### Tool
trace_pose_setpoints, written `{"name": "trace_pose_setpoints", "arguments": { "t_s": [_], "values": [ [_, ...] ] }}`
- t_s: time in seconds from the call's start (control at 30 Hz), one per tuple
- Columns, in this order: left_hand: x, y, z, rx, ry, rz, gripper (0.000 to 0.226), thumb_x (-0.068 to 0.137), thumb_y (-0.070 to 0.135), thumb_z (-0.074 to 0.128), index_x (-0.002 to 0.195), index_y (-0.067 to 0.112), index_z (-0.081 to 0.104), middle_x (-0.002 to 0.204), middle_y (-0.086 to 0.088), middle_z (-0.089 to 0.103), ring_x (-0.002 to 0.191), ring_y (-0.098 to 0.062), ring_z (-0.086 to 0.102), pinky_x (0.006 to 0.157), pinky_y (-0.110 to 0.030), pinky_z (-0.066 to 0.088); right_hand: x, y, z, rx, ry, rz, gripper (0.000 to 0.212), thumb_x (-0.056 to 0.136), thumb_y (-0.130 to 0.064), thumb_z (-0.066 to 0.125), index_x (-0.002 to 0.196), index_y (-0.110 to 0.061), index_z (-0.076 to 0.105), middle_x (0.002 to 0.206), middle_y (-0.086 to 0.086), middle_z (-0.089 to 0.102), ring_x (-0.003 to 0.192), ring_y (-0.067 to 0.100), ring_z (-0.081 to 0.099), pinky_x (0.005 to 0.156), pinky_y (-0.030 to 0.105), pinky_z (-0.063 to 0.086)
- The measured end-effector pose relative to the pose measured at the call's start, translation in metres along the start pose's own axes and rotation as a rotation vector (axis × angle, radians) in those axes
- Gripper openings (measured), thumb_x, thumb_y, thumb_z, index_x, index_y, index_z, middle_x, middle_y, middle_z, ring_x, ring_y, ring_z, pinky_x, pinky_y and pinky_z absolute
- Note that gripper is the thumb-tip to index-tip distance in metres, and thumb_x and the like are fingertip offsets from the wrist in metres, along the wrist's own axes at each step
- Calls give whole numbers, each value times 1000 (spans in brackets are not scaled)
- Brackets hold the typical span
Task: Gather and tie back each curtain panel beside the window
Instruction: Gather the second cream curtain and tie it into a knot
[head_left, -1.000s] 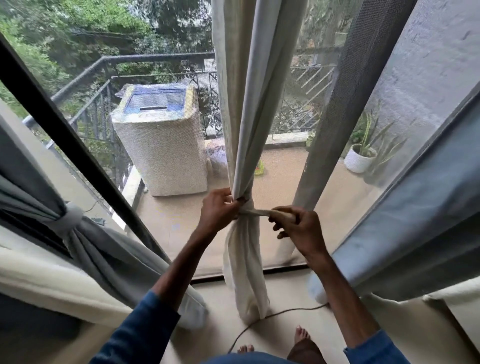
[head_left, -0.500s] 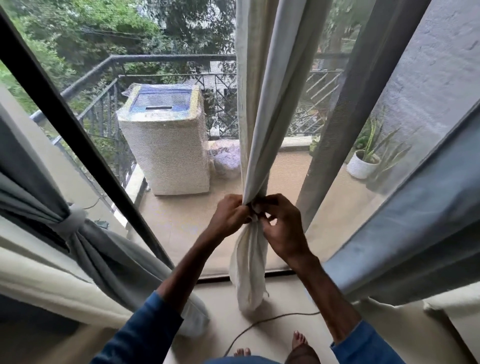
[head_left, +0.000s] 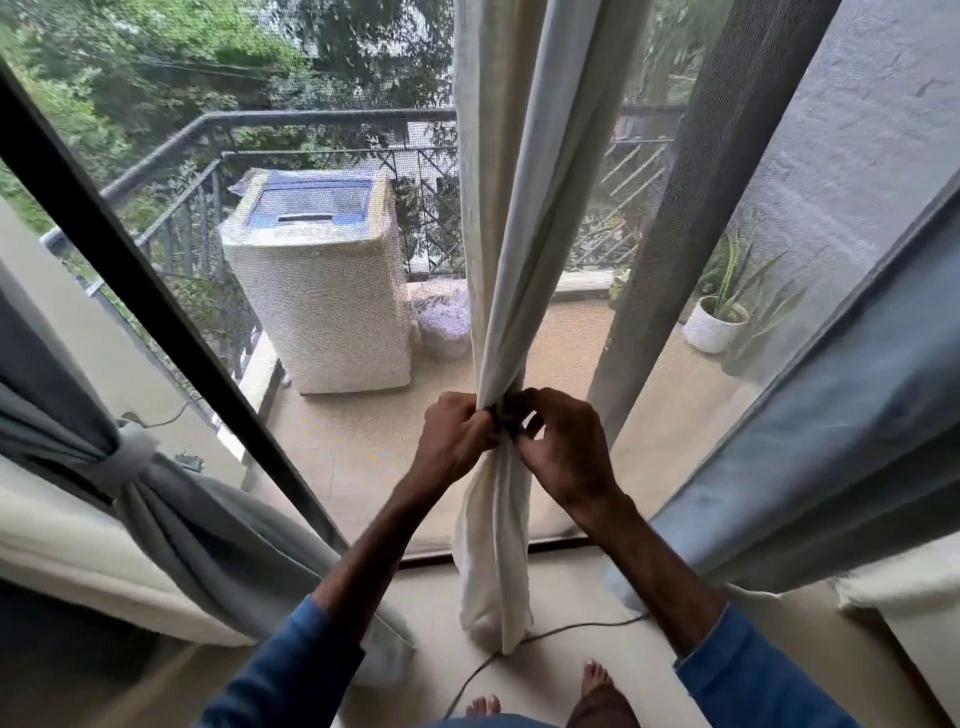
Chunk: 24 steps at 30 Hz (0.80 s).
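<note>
Left hand (head_left: 454, 434) grips the gathered cream curtain panel (head_left: 493, 519); right hand (head_left: 569, 457), earlier pulling the tie (head_left: 504, 415) sideways, now pinches it at the gather.

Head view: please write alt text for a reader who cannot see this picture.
A person's left hand grips a gathered cream curtain panel while the right hand pinches the tie around it, before a screened balcony window. At the left, a grey curtain is already tied back; at the right, a blue-grey curtain hangs loose.
</note>
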<state>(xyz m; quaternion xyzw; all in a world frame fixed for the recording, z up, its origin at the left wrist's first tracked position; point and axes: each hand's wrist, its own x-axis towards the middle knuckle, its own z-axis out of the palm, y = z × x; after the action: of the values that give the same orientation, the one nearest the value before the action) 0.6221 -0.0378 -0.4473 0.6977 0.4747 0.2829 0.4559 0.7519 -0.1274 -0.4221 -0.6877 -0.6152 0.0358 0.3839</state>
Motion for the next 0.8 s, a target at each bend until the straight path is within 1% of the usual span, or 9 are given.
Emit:
{"name": "trace_pose_setpoints", "arguments": {
  "t_s": [0.1,0.17,0.23,0.37,0.43,0.5,0.63,0.73,0.8],
  "values": [
    [1,0,1,18,46,16,21,69,23,53,62,6,61,57,-11,65,67,-34,72,63,-54,60,-10,1,9,26,-26,-53,11,85,-15,70,95,-15,75,89,5,70,76,27,68,65,41,56],
    [1,2,-1,50,77,35,23,69,24,49,63,4,58,57,-12,63,65,-34,71,59,-53,59,-13,0,10,3,-79,-45,12,89,-19,65,96,-14,74,95,4,66,80,28,67,65,41,55],
    [0,2,-3,69,84,56,26,68,27,46,61,4,56,59,-14,62,65,-35,70,59,-53,58,-15,-2,8,-49,-162,-27,16,92,-25,61,99,-17,73,93,4,64,80,31,67,65,42,54],
    [-5,7,-4,124,87,115,29,70,34,42,55,9,47,56,-18,52,57,-37,60,57,-53,55,-10,-12,0,-228,-279,-42,21,96,-34,57,101,-20,72,92,11,72,89,38,68,68,40,49],
    [-9,11,0,207,93,145,33,72,35,39,55,7,38,58,-23,51,58,-41,57,55,-52,50,-3,-18,-3,-355,-325,-69,26,98,-36,54,102,-15,70,95,15,72,90,39,68,69,40,49],
    [-14,13,4,277,102,155,32,72,34,39,54,9,34,59,-24,52,61,-43,55,54,-48,45,4,-22,-5,-460,-401,-76,27,98,-32,54,110,-11,66,102,18,70,94,40,68,74,41,50],
    [-19,9,7,343,110,161,30,72,37,37,57,12,32,60,-21,48,64,-45,53,52,-43,39,13,-23,-11,-506,-542,-66,37,96,-29,55,129,-13,57,113,18,65,102,41,64,79,41,49],
    [-23,13,9,376,95,150,32,73,40,37,58,12,34,60,-16,47,63,-43,49,54,-41,38,12,-16,-13,-454,-648,8,37,96,-30,54,129,-13,56,113,18,66,102,42,65,82,43,52],
    [-25,12,11,365,86,140,35,77,40,40,60,9,40,58,-11,49,63,-41,52,55,-42,41,5,-10,-12,-468,-661,31,38,97,-32,53,129,-12,55,112,17,67,100,41,67,80,43,53]
  ]
}}
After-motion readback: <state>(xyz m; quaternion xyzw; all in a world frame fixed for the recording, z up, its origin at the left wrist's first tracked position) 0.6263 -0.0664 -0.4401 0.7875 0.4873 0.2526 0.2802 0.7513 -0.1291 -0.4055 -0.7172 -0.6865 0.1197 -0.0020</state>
